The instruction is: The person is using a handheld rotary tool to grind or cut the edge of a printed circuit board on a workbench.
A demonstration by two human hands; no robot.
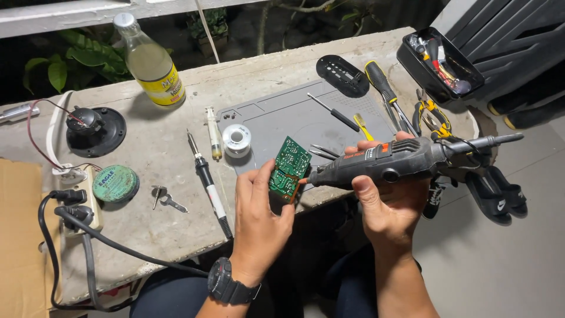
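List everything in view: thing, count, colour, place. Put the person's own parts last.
circuit board: one, green, held in left hand
rotary tool: one, grey-black, in right hand, tip at the board
work mat: one, grey, table centre
solder spool: one, white, mat's left edge
soldering iron: one, black-white, left of mat
glass bottle: one, yellow label, table back
round tin: one, green, table left
power strip: one, white, left edge
tool tray: one, black, back right
pliers: one, yellow-black, right of mat
left hand: one, wearing black watch
right hand: one, bare
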